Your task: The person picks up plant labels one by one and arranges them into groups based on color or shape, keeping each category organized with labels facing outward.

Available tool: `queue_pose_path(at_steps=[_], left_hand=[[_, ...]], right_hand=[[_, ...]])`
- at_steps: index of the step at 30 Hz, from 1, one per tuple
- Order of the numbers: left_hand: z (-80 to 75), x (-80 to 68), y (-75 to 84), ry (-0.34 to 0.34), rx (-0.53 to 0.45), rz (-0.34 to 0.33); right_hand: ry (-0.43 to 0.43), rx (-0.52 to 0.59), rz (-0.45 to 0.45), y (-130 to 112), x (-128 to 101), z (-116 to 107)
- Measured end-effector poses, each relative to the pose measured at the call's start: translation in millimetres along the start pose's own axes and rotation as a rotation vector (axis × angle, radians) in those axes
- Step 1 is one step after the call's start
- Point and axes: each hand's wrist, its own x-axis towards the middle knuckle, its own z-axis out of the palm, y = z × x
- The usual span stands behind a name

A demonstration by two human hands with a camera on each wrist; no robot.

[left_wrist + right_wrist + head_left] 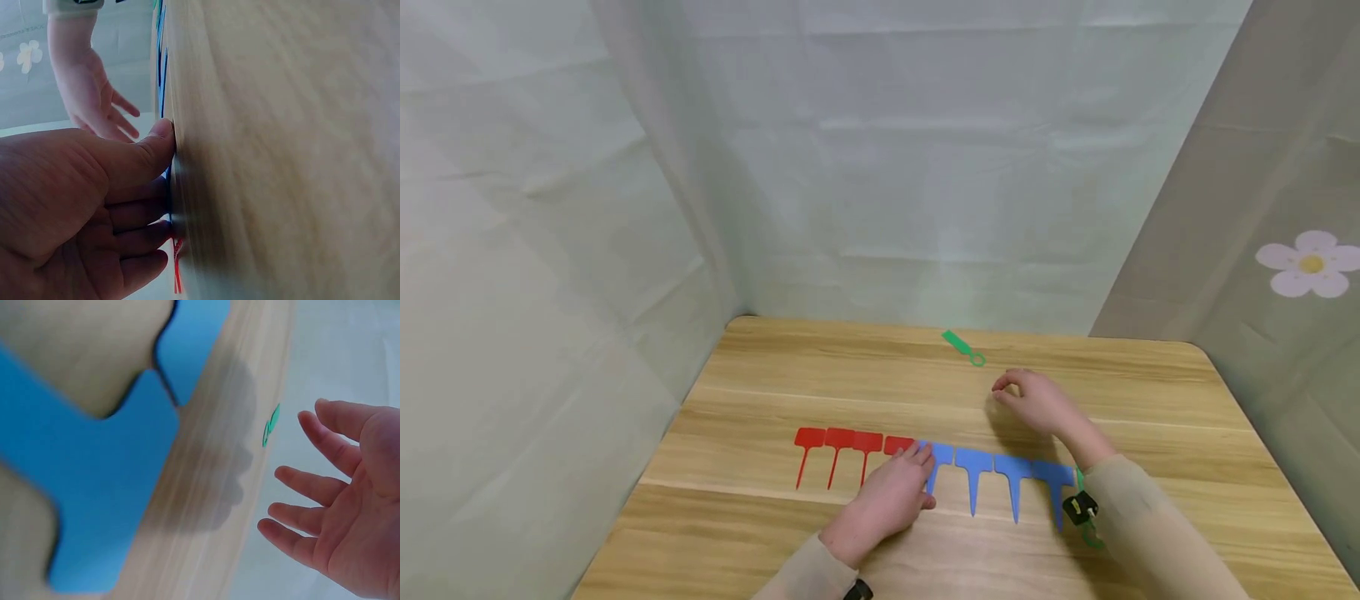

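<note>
Several red T-shaped plant labels [839,437] and several blue T-shaped plant labels [974,462] lie flat in one row across the wooden table, stems toward me. My left hand [891,490] rests where red meets blue, its fingertips covering part of a red label and touching the first blue one. The left wrist view shows its thumb and fingers [144,269] down at the surface. Above the table, behind the blue labels, hovers my right hand [1033,402], fingers loosely bent and nothing held. Nearest to it at the back lies a green tag with a ring end [958,343].
Another green ring-ended tag [1093,537] shows partly beneath my right forearm, at the row's right end. Pale cloth walls [925,167] enclose the wooden table [752,533] at the back and sides; a flower print [1311,264] marks the right one.
</note>
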Motion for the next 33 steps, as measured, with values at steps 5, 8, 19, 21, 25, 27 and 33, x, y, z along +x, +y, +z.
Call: queue_pose_path(at_steps=[5, 8, 19, 21, 25, 27, 33], left_hand=[[3.4, 0.2, 0.2, -0.012, -0.002, -0.005], [3.6, 0.1, 0.0, -0.003, 0.017, 0.004], [2.5, 1.1, 1.2, -0.015, 0.01, -0.004], [2.9, 1.0, 1.7, -0.016, 0.009, -0.007], [3.4, -0.7, 3.0, -0.019, 0.013, -0.007], [2.6, -2.0, 3.0, -0.018, 0.021, -0.005], [0.2, -4.7, 2.2, -0.005, 0.041, 0.003]], right_hand=[[-0.026, 0.034, 0.07, -10.4, 12.4, 0.3], [-0.022, 0.056, 0.085, -19.3, 19.4, -0.4], [0.024, 0.067, 0.158, -37.3, 55.5, 3.8], [0.03, 0.052, 0.175, -39.0, 61.7, 5.7], [0.061, 0.012, 0.203, -40.3, 73.2, 10.6], [0.078, -0.004, 0.221, -39.9, 79.8, 14.3], [0.136, -0.112, 0.239, -36.9, 100.6, 26.3]])
